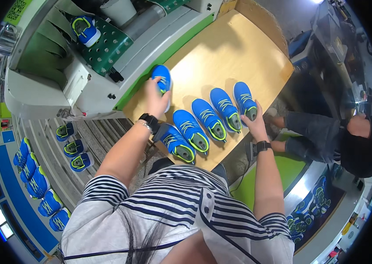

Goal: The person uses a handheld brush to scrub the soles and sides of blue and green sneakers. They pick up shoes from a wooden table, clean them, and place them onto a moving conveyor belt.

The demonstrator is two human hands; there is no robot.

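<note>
Near the left edge of the wooden board, my left hand is closed round the heel end of a blue sneaker with yellow-green laces. My right hand grips the heel of another blue sneaker, the rightmost in a slanting row. Other matching sneakers stand side by side between my hands, toes pointing away from me, each with a dark grey insert in its opening. My fingers partly cover the heels of both held shoes.
The wooden board adjoins a machine with a green studded conveyor belt carrying a blue sneaker. Left, more sneakers sit on a slatted rack and a blue shelf. At right, a person is close by, near a bin of sneakers.
</note>
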